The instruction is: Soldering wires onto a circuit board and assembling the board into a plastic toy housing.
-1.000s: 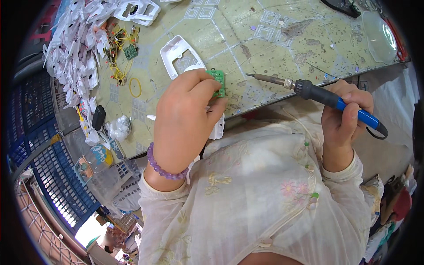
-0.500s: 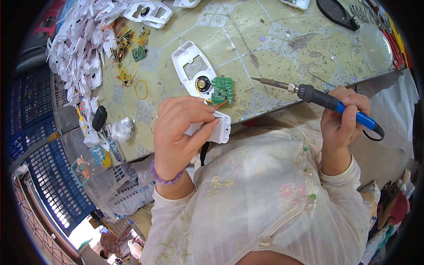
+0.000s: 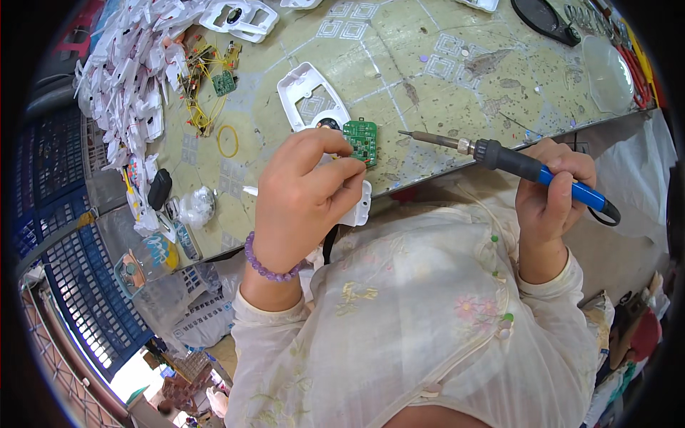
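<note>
A soldering iron (image 3: 524, 162) with a blue and black handle is gripped in my right hand (image 3: 553, 189). Its bare metal tip points left over the table, a little apart from a green circuit board (image 3: 362, 139). My left hand (image 3: 303, 178) has thumb and fingers pinched at the lower left edge of that board; what lies between them is hidden. Above the hand is a white plastic housing (image 3: 289, 93), its round speaker (image 3: 328, 123) partly covered by the fingers. Another white plastic piece (image 3: 362, 207) shows below the hand at the table's edge.
Many white plastic parts (image 3: 128, 85) are heaped at the far left, beside small boards with yellow wires (image 3: 203, 85). A yellow rubber band (image 3: 227, 141) lies nearer. At the far right are a black oval frame (image 3: 542, 21) and a clear lid (image 3: 606, 75).
My left hand has moved up and right, from the white piece's edge to the circuit board, and now covers much of the speaker. The soldering iron has shifted slightly left.
</note>
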### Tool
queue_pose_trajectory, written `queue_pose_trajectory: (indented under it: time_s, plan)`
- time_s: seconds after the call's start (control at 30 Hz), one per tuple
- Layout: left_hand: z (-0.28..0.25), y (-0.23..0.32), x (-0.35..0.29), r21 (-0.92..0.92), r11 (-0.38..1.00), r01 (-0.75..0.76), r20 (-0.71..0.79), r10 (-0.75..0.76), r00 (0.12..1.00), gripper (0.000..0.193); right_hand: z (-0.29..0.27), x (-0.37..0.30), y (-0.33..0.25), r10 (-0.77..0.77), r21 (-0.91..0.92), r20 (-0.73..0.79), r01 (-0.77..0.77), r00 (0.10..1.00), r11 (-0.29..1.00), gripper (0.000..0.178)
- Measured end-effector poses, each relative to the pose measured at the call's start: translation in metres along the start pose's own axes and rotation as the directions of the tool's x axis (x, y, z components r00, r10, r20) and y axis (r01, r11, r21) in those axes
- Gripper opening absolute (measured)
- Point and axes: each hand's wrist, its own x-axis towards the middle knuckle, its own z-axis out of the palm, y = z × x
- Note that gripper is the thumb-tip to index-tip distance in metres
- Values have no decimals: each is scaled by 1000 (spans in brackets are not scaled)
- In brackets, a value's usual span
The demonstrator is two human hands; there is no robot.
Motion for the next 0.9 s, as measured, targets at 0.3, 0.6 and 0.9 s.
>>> queue_pose_trajectory:
  time_s: [0.3, 0.6, 0.9]
  plan:
    - [-14, 11, 17, 100, 993, 54, 283, -81, 956, 8, 2, -11, 3, -18, 46, 46, 16, 999, 999, 18]
    - [-16, 12, 22, 198, 977, -81, 393, -3, 920, 4, 4, -22, 0, -9, 43, 195, 0, 981, 999, 17]
    - [-15, 14, 19, 223, 972, -69, 358, -16, 934, 4, 9, -22, 1, -102, 10, 353, 106, 930, 994, 19]
